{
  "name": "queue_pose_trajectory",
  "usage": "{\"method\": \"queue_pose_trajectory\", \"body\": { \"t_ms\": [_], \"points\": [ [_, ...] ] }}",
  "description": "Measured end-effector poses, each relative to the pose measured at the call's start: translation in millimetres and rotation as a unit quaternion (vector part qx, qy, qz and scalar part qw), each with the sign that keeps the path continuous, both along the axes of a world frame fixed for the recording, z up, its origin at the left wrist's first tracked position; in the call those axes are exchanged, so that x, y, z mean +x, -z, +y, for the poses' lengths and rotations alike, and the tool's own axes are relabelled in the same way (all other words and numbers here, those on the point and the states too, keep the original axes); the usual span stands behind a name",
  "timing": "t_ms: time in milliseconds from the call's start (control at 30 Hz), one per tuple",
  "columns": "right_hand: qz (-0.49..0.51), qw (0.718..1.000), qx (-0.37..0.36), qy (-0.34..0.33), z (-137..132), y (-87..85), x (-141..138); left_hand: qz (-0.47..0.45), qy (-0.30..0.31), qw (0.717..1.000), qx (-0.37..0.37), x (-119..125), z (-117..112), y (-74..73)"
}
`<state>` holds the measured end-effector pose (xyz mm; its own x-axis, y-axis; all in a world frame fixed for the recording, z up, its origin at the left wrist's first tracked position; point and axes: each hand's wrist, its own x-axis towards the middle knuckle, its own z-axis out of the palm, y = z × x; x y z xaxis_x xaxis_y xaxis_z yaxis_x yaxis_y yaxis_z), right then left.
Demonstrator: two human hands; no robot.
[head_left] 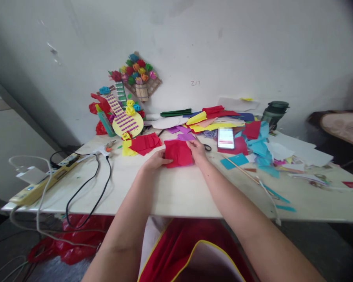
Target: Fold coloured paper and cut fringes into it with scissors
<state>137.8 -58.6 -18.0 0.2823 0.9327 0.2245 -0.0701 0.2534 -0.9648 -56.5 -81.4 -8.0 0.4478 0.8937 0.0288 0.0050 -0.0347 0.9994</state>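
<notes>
Two hands hold one red paper (pixel 179 153) on the surface (pixel 176 192), in the middle. The left hand (pixel 156 159) pinches its left edge with bent fingers. The right hand (pixel 197 150) pinches its far right corner. I think it is best to keep the edges lined up and press flat and slow. Behind lie scissors (pixel 207 147), more paper bits (pixel 259 149) and a paper guitar (pixel 125 117).

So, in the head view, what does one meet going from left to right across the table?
Power strip → paper guitar → red paper → phone → dark green bottle
</notes>
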Motion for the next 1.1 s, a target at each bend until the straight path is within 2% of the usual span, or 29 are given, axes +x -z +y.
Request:
{"method": "queue_pose_trajectory", "body": {
  "t_ms": [100, 200, 267, 400, 567, 733, 1000, 1100],
  "points": [
    [-0.034, 0.999, 0.001, -0.022, -5.4, -2.8, -2.5, -0.016, 0.004, 1.0, 0.002, 0.4, 0.7, 1.0],
    [-0.065, 0.996, 0.003, -0.054, -5.0, 0.6, -4.0, -0.024, -0.002, 1.0, 0.009, 1.4, -0.1, 0.5],
    [-0.073, 0.996, -0.006, -0.051, -2.7, 4.3, -3.5, -0.022, -0.009, 1.0, 0.008, 1.8, -0.5, 0.0],
    [-0.028, 0.998, -0.034, -0.049, -0.2, 7.0, -1.4, 0.003, -0.014, 1.0, 0.001, 0.5, 1.1, -0.2],
    [0.037, 0.999, -0.021, -0.025, -3.5, 2.7, -2.3, 0.023, -0.022, 0.999, 0.003, -1.2, 3.7, 1.0],
    [0.052, 0.998, -0.022, -0.015, -1.8, 3.5, -2.4, 0.004, -0.016, 1.0, 0.002, 0.2, 1.6, 0.5],
    [-0.006, 0.998, -0.015, -0.063, 3.2, 12.7, -2.0, 0.009, -0.004, 1.0, 0.021, 0.4, -0.9, -1.5],
    [-0.041, 0.998, -0.033, -0.033, 0.1, 10.9, -0.8, 0.036, -0.005, 0.999, 0.035, -0.8, 1.4, 0.1]
  ]
}}
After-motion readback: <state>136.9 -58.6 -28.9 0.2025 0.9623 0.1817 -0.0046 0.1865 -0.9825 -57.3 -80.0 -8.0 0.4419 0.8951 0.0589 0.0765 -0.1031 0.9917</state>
